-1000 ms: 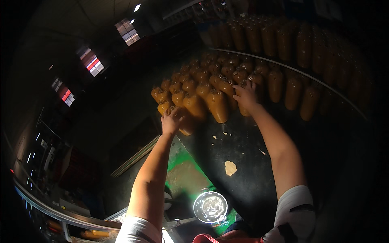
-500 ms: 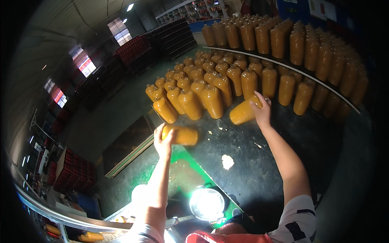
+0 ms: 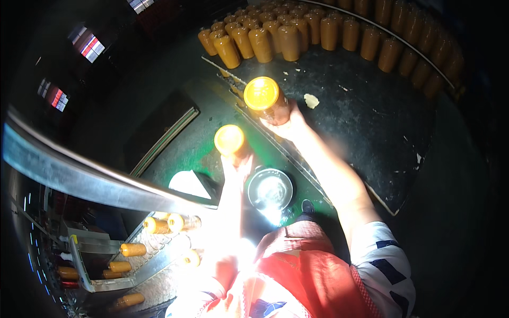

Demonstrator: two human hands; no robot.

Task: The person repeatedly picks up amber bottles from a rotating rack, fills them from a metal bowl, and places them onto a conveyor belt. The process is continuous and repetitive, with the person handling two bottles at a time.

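Each of my hands grips an orange-filled bottle, with its bright yellow round end facing up toward me. My left hand (image 3: 237, 165) is closed around the lower part of one bottle (image 3: 229, 139), beside the metal basin. Higher and farther right, my right hand (image 3: 289, 123) holds the other bottle (image 3: 262, 94) from its near right side, above the edge of the dark tabletop (image 3: 366, 127). Strong glare washes out part of both hands and my left forearm. Beyond them, several similar bottles (image 3: 260, 45) stand upright in rows at the table's far side.
A round metal basin (image 3: 270, 190) sits below the table's left edge. A shiny metal rail (image 3: 101, 172) crosses the left side. At lower left, several orange bottles (image 3: 132, 249) lie on a conveyor-like surface. A pale flake (image 3: 311, 100) lies on the tabletop.
Both bottles have come away from the standing rows toward me and been turned so their round ends face up. The view has swung down and left, showing more of the lower-left conveyor.
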